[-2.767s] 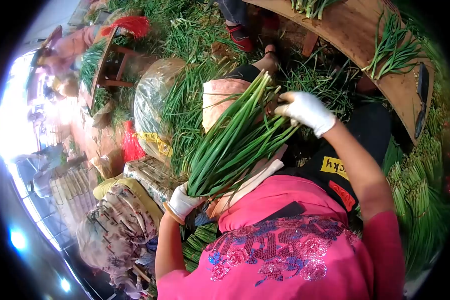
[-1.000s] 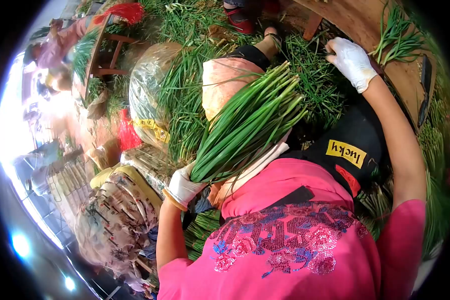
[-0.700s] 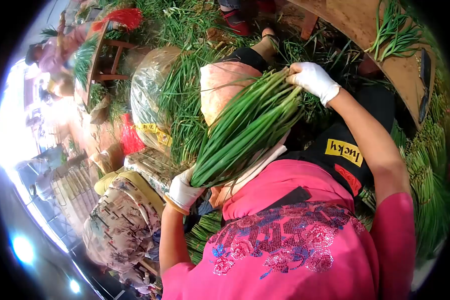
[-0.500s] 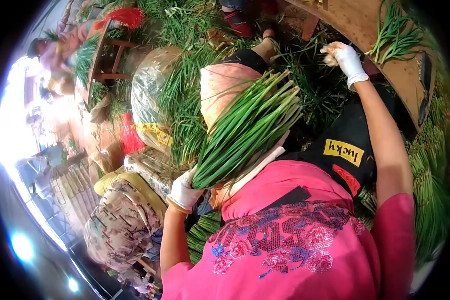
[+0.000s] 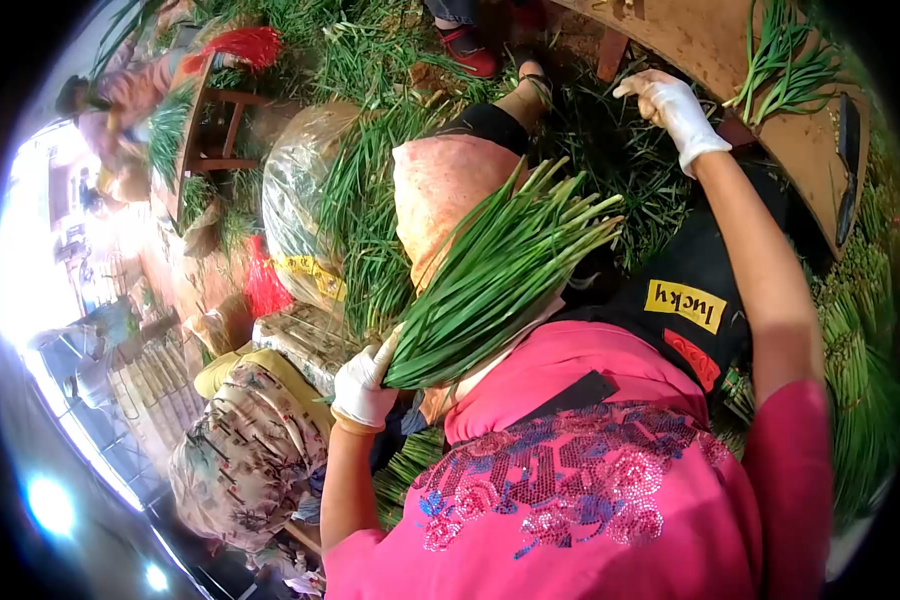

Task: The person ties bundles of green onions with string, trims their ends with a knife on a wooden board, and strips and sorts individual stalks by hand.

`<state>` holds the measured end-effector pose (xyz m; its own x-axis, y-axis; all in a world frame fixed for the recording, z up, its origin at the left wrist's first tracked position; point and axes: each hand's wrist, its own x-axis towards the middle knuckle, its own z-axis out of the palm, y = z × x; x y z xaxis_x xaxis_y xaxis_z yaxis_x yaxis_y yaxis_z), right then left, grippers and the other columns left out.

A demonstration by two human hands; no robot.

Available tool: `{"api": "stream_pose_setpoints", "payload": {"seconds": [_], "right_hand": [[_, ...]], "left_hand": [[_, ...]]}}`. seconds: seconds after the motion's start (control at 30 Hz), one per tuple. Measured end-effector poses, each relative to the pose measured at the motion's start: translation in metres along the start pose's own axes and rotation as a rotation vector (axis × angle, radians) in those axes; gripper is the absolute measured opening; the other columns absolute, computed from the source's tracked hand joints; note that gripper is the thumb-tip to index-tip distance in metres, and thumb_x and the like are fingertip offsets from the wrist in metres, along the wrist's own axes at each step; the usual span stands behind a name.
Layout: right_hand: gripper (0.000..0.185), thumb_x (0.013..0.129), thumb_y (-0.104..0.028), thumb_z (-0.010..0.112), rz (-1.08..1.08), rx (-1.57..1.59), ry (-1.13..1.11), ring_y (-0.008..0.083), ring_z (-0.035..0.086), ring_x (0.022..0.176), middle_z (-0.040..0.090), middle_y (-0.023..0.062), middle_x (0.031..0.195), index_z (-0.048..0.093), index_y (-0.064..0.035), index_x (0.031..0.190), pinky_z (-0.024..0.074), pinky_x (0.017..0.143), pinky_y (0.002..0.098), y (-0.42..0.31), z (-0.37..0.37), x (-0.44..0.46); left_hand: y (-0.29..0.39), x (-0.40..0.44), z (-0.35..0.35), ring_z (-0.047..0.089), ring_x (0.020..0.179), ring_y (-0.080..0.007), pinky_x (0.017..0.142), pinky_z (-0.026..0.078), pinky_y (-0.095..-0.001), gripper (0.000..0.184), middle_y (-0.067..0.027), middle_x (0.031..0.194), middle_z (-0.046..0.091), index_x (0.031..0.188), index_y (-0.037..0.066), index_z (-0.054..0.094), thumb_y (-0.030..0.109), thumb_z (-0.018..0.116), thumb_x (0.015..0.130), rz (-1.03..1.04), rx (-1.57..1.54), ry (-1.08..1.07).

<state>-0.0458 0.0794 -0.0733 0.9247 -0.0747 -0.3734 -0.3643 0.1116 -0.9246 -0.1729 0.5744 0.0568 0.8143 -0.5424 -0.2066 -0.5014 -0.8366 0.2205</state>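
Observation:
My left hand point(image 5: 365, 385), in a white glove, is closed around the leafy end of a thick bunch of garlic chives point(image 5: 500, 280). The bunch lies slantwise across my lap, its pale stem ends pointing up and right. My right hand point(image 5: 670, 110), in a white glove with bare fingertips, is held out beyond the stems, near the edge of the wooden table point(image 5: 695, 45). Its fingers are stretched out, the index finger pointing left, and nothing shows in them. Under the bunch, a pinkish cloth point(image 5: 445, 175) covers my knee.
A small bunch of greens point(image 5: 785, 75) and a dark, flat object point(image 5: 849, 165) lie on the table at right. Loose leaves point(image 5: 610, 190) litter the floor. A clear plastic bag point(image 5: 305, 190) stands left of my knee. Another person point(image 5: 250, 450) sits close at my left.
My right hand has moved slightly left and its fingers have straightened. The chives have shifted and fanned out a little at the stem ends, with my left hand still around them.

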Motion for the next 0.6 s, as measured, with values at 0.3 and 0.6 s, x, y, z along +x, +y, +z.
{"api": "stream_pose_setpoints", "payload": {"seconds": [0.3,0.6], "right_hand": [[0.082,0.058,-0.030,0.077,-0.706,-1.132,-0.291,0.0294,0.034,0.130,0.038,0.0107,0.141,0.045,-0.0088,0.131,0.0342,0.102,0.0376,-0.039,0.110,-0.093],[0.020,0.088,-0.024,0.059,-0.105,-0.037,-0.234,0.0064,0.050,0.052,0.057,0.0004,0.074,0.061,-0.0033,0.088,0.0419,0.049,0.0207,0.014,0.019,-0.045]], "left_hand": [[0.009,0.010,-0.011,0.058,0.064,-0.0296,0.055,0.046,-0.0398,0.063,-0.0091,0.072,0.055,0.125,0.019,0.054,0.009,0.065,0.064,-0.011,0.021,-0.066],[0.003,0.001,0.000,0.058,0.063,-0.0303,0.055,0.046,-0.0397,0.062,-0.0091,0.071,0.055,0.125,0.020,0.054,0.010,0.065,0.066,0.007,0.015,-0.032]]}}
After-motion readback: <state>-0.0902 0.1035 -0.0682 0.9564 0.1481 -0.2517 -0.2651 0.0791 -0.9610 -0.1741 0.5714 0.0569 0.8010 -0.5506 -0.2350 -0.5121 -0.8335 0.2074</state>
